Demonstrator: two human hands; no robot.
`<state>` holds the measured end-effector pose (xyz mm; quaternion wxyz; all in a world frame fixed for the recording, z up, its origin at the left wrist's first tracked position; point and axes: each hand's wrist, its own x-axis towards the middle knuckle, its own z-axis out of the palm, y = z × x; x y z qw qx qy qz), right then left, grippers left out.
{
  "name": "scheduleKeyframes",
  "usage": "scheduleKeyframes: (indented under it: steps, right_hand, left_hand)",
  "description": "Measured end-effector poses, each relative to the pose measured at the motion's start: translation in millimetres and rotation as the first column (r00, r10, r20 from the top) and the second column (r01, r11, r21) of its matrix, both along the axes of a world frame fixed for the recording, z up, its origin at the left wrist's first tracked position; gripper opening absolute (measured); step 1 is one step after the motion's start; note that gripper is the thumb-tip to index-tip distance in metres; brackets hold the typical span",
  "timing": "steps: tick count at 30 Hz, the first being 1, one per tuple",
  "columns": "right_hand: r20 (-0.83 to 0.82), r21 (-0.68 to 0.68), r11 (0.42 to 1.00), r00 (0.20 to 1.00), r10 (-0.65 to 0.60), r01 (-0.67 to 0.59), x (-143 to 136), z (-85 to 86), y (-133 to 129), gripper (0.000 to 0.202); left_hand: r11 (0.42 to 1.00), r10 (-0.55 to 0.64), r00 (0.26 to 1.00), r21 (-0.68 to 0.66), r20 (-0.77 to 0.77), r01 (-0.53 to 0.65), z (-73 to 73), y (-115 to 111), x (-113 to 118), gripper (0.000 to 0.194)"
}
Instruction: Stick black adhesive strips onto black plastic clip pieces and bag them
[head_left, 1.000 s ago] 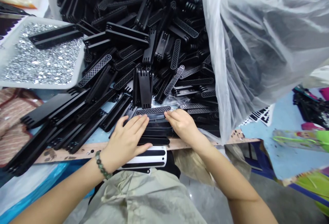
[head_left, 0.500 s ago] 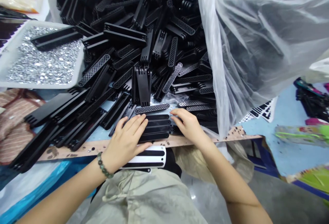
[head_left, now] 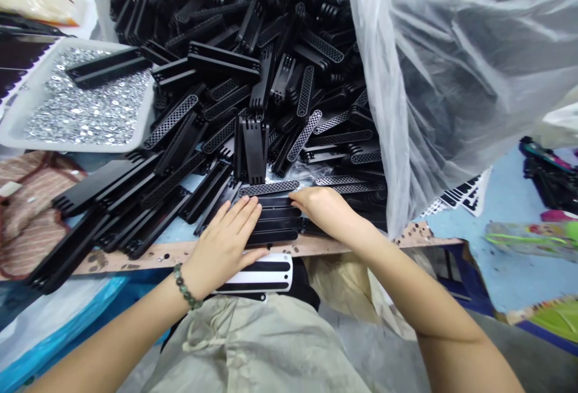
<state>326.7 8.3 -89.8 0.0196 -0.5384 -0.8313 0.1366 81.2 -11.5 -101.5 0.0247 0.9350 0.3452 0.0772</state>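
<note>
My left hand (head_left: 230, 236) lies flat, fingers stretched out, across the left part of a black slotted plastic piece (head_left: 277, 221) at the table's front edge. My right hand (head_left: 323, 209) has its fingertips pinched together at that piece's upper right corner; whatever they hold, if anything, is too small to make out. Just behind it lies a black piece with a lattice-patterned side (head_left: 270, 188). Below my left hand, over the lap, rests a white sheet with black strips (head_left: 282, 274).
A large heap of similar black plastic pieces (head_left: 226, 62) covers the table, partly under a clear plastic bag (head_left: 433, 80). At the left stands a white tray (head_left: 147, 122) of small shiny metal parts. A striped cloth (head_left: 36, 218) lies in front of it.
My right hand has moved a little left and its fingers have closed to a pinch over the black piece's corner. My left hand stays flat in place. The view has shifted slightly.
</note>
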Motion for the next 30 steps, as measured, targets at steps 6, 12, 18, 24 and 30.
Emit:
scheduleKeyframes:
  steps: [6,12,18,24,30]
  right_hand:
    - [0.153,-0.036,0.989,0.978,0.145,-0.142,-7,16.2,17,0.011]
    - [0.260,-0.059,0.932,0.896,0.360,-0.357,-16,27.0,21,0.018]
    - [0.337,0.082,0.875,0.839,0.427,-0.478,-16,13.9,16,0.019]
    - [0.312,0.162,0.865,0.857,0.411,-0.474,-10,5.5,7,0.022]
    - [-0.121,0.198,0.979,0.990,0.070,-0.045,-7,-6.7,-4,0.017]
  left_hand:
    - [1.000,-0.003,1.000,0.006,-0.017,0.003,-1.8,-1,1,0.073]
    - [1.000,-0.011,1.000,0.011,-0.007,0.011,-3.8,1,0,0.070]
    - [1.000,-0.005,1.000,0.001,0.004,0.005,-3.3,2,0,0.068]
    - [1.000,0.001,1.000,0.010,-0.015,-0.001,-0.5,1,3,0.066]
    - [1.000,0.003,1.000,-0.003,0.012,-0.003,0.0,3,7,0.067]
